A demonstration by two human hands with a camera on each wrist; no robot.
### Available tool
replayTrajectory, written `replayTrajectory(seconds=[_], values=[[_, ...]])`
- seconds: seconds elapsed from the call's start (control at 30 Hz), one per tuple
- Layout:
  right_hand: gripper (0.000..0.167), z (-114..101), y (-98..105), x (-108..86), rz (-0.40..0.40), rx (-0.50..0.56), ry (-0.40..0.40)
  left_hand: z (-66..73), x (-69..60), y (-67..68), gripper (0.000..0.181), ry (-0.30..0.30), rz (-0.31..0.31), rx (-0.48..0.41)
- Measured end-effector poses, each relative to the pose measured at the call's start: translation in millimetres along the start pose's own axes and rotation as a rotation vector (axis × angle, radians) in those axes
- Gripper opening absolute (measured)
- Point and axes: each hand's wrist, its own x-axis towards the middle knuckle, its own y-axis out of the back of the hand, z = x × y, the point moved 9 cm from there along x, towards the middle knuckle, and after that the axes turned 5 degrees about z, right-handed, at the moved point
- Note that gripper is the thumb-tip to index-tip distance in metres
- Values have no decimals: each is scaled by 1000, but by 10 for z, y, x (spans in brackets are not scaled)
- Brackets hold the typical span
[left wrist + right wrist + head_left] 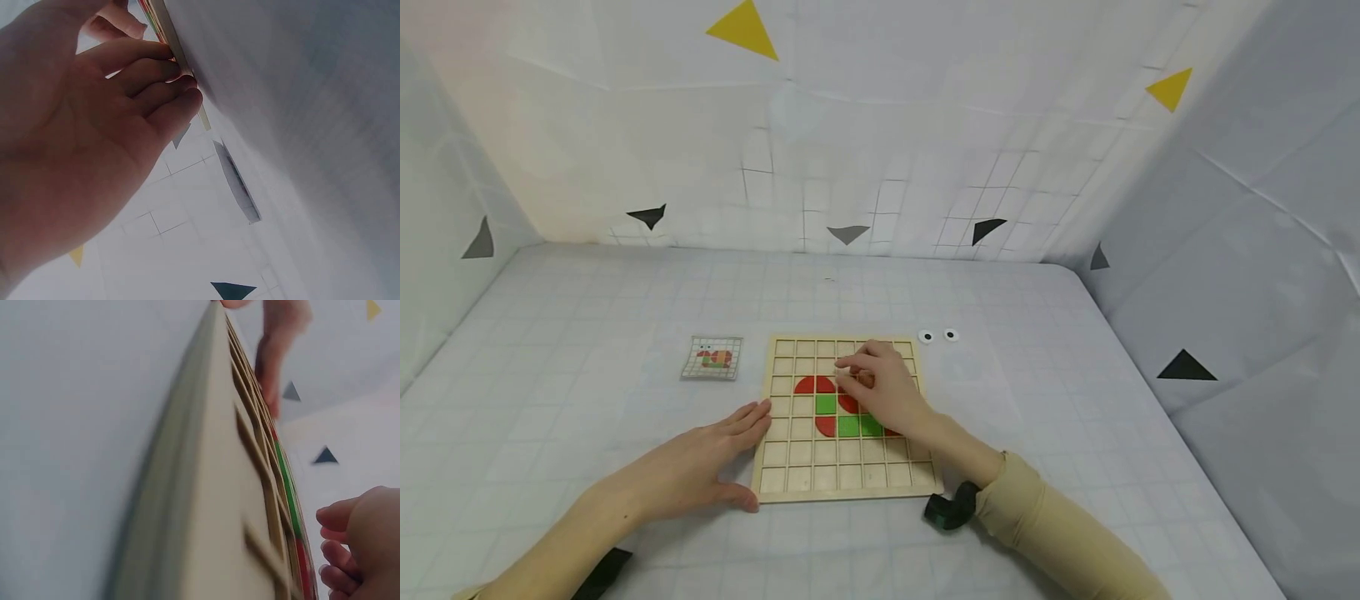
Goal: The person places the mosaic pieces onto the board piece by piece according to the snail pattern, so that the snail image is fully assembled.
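A wooden grid board (pixel 800 477) lies on the table with red and green pieces in its middle cells. Red quarter-round pieces (pixel 825 426) sit around several green squares (pixel 825 404). My left hand (pixel 688 467) rests against the board's left side, fingers straight, the thumb by the near left corner. Over the board hovers my right hand (pixel 887 387), fingers loosely bent, with a gap between thumb and forefinger and no piece visible there. It hides some cells and part of the pieces. In the right wrist view, the right hand (pixel 369 544) is beside the board's colored pieces.
Left of the board lies a small picture card (pixel 712 358) showing a red, green and orange pattern on a grid. Two googly eyes (pixel 927 337) lie beyond the board's far right corner. White walls with yellow, black and grey triangles surround the table (pixel 1045 392).
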Motion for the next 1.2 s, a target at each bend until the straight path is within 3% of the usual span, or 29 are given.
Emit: replayTrajectory(seconds=[0.3,0.47,0.77,1.2], values=[[19,693,467,-99,139,-38,-225,8,-6,10,103,-2,4,0],[17,927,693,-194,212,-87,-304,12,-9,18,103,3,2,2],[19,1129,861,-246,237,-162,-365,17,-10,29,102,0,3,11],[31,1270,806,-78,186,-198,-358,17,-5,10,103,2,-1,-1]])
